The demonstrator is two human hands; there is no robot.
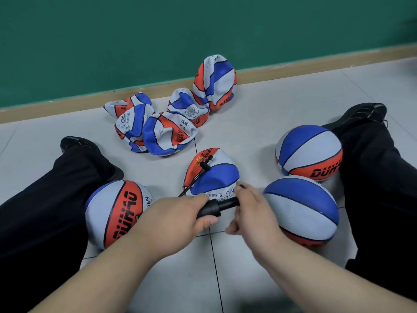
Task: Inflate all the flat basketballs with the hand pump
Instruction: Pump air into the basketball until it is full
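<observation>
A black hand pump lies level between my hands. My left hand grips its barrel, and my right hand grips the handle end. A thin black hose runs from the pump up to a partly flat red, white and blue basketball on the floor just beyond my hands. Three round, full basketballs lie close by: one at my left leg, one at my right hand, one further right. Several crumpled flat balls are heaped near the wall, and one of them leans upright.
I sit on a pale tiled floor with my legs in black trousers spread to either side, the left leg and the right leg. A green wall with a tan skirting board stands behind the heap.
</observation>
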